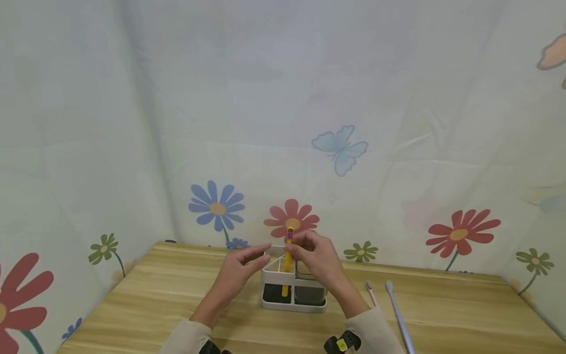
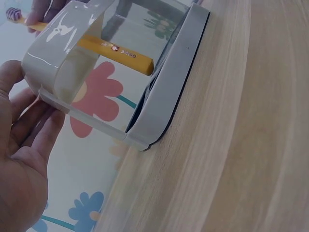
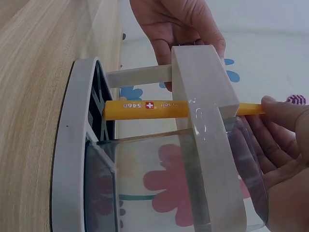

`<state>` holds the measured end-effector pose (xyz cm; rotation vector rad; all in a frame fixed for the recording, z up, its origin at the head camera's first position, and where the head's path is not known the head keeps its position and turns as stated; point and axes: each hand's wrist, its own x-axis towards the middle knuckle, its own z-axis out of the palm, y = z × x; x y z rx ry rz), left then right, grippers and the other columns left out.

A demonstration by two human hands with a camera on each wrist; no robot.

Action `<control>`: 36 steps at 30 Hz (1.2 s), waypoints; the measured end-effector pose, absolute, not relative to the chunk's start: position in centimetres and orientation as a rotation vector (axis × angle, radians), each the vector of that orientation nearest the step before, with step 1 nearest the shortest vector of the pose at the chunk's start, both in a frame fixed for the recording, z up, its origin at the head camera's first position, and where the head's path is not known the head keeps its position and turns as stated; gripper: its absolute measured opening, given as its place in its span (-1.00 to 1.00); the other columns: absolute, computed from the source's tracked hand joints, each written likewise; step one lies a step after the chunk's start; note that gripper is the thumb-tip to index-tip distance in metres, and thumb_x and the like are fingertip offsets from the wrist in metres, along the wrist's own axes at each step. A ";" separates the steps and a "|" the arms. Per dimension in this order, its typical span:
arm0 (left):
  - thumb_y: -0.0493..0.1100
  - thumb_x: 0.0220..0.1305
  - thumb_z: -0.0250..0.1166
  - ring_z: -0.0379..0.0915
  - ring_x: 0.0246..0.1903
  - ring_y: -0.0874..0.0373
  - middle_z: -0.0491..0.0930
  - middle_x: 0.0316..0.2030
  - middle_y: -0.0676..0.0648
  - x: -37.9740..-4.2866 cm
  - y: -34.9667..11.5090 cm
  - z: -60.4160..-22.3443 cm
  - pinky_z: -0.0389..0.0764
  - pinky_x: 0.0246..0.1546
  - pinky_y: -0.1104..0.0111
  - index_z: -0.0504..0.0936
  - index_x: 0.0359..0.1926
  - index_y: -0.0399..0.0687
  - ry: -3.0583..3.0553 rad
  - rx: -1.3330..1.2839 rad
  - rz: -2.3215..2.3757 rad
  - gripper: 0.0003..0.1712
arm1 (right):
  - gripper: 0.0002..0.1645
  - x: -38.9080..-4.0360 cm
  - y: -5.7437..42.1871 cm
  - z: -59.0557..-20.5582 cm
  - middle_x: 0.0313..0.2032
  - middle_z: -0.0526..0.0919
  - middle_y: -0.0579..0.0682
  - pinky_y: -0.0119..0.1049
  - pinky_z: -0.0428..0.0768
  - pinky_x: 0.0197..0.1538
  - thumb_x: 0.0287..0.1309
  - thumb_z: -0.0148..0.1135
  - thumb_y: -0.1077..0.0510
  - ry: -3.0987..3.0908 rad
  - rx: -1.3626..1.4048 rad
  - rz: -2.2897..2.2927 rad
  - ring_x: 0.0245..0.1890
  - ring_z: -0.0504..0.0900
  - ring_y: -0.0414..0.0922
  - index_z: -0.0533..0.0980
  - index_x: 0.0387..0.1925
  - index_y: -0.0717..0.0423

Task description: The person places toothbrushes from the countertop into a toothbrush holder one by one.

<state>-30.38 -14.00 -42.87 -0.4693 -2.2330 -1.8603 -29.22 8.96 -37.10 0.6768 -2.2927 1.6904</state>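
The yellow toothbrush [image 1: 288, 262] stands nearly upright in the left part of the white holder [image 1: 279, 279], bristles up. Part of its handle is hidden behind the holder's upper frame; its lower end shows over the dark pad [image 1: 271, 294], though whether they touch is hard to tell. The right hand [image 1: 319, 258] pinches the neck between thumb and fingers, just below the purple-and-white bristles. The left hand [image 1: 236, 273] holds the upper frame at its left end, thumb and fingers on different sides, some fingertips hidden behind it.

The clear cup [image 1: 309, 295] fills the holder's right part, its upper edge partly covered by the right hand. To the right on the wooden table [image 1: 177, 290] lie 2 more toothbrushes: the pink toothbrush [image 1: 372, 295], whose near end vanishes behind the right sleeve [image 1: 376, 334], and the lilac toothbrush [image 1: 399, 314], cut off at the near edge. The 2 dark wrist devices [image 1: 342, 342] are also cropped there.

In the right wrist view the yellow handle carries upside-down print: apparently 5460, a red square with a white cross, then a partly hidden word, perhaps "soft". The left wrist view's lettering is too blurred to read.
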 end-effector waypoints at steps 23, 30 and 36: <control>-0.08 0.44 0.45 0.59 0.23 -0.03 0.70 0.19 -0.10 -30.7 -14.0 -43.1 0.62 0.24 0.09 0.74 0.25 -0.07 -2.220 -0.508 -1.855 -0.58 | -0.78 -29.2 9.4 -37.1 -0.09 0.77 -0.03 -0.24 0.72 0.04 0.41 0.40 0.21 -2.347 0.744 1.492 -0.10 0.71 -0.07 0.69 0.03 0.14; -0.06 0.43 0.46 0.59 0.24 -0.03 0.70 0.20 -0.09 -30.8 -14.1 -42.9 0.58 0.28 0.04 0.74 0.25 -0.06 -2.223 -0.497 -1.845 -0.57 | -0.76 -29.3 10.0 -36.4 -0.06 0.78 -0.03 -0.19 0.71 0.09 0.41 0.40 0.21 -2.331 0.723 1.433 -0.05 0.73 -0.08 0.70 0.06 0.14; -0.05 0.43 0.46 0.58 0.24 -0.04 0.69 0.22 -0.10 -30.7 -14.1 -43.1 0.59 0.26 0.09 0.73 0.26 -0.06 -2.240 -0.513 -1.846 -0.55 | -0.73 -28.4 11.7 -34.8 -0.07 0.79 -0.03 -0.16 0.69 0.12 0.42 0.40 0.17 -2.260 0.696 1.419 -0.04 0.74 -0.08 0.70 0.08 0.15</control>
